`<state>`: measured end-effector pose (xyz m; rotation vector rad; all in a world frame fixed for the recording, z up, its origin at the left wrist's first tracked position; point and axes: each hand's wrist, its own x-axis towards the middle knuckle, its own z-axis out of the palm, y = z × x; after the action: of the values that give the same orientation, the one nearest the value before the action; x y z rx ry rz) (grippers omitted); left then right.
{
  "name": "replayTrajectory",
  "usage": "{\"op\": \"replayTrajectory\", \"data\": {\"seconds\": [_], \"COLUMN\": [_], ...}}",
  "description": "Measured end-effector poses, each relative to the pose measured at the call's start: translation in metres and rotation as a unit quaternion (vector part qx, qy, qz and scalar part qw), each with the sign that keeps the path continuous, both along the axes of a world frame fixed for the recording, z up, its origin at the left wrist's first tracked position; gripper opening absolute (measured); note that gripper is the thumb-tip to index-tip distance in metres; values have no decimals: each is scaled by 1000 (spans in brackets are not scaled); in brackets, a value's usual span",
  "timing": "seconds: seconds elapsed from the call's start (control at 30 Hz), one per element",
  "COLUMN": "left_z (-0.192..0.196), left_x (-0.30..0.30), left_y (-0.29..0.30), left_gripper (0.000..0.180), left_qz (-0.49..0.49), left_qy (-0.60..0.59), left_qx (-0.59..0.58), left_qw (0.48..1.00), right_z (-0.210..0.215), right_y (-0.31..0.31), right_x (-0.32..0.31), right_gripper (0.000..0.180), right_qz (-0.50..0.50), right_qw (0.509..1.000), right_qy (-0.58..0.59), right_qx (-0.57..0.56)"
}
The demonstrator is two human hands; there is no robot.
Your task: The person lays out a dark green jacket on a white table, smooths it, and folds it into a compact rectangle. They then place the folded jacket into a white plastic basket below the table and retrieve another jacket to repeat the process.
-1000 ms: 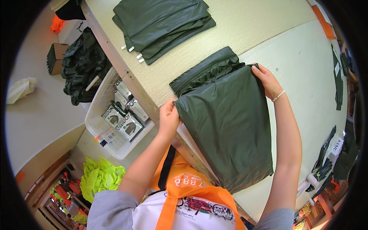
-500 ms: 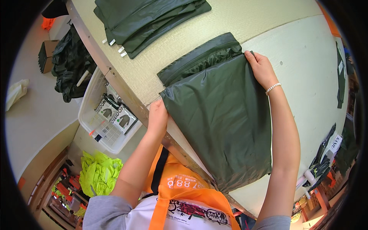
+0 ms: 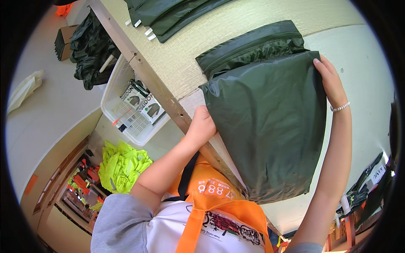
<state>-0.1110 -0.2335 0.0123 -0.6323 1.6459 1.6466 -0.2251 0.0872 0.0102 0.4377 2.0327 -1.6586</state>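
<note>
The dark green folded garment (image 3: 265,126) lies across the worktable (image 3: 358,55), its lower end at the near edge, within easy reach of both arms, and a zipped panel (image 3: 253,47) shows beyond its upper fold. The right hand (image 3: 332,82) has thumb and fingers clamped on the upper right corner, presumably to control that edge, while the left hand (image 3: 203,125) is curled against the opposite side, perhaps steadying it, though its fingertips are hidden and I cannot tell whether they grip.
</note>
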Motion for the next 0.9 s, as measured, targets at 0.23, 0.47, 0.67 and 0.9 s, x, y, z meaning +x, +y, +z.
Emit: {"op": "replayTrajectory", "data": {"seconds": [0.23, 0.47, 0.67, 0.9], "left_z": [7, -17, 36, -15], "left_x": [0, -21, -68, -102], "left_y": [-29, -21, 3, 73], "left_gripper": [40, 22, 59, 67], "left_qz": [97, 57, -118, -434], "left_qy": [244, 100, 583, 605], "left_qx": [68, -92, -319, -377], "left_qw": [962, 989, 738, 550], "right_z": [-9, 13, 4, 35], "right_y": [8, -16, -37, 17], "right_x": [12, -10, -37, 43], "right_gripper": [19, 34, 41, 39], "right_qz": [-61, 20, 80, -51], "right_qw": [998, 960, 913, 946], "right_qy": [21, 138, 85, 220], "right_qx": [-15, 242, 390, 232]}}
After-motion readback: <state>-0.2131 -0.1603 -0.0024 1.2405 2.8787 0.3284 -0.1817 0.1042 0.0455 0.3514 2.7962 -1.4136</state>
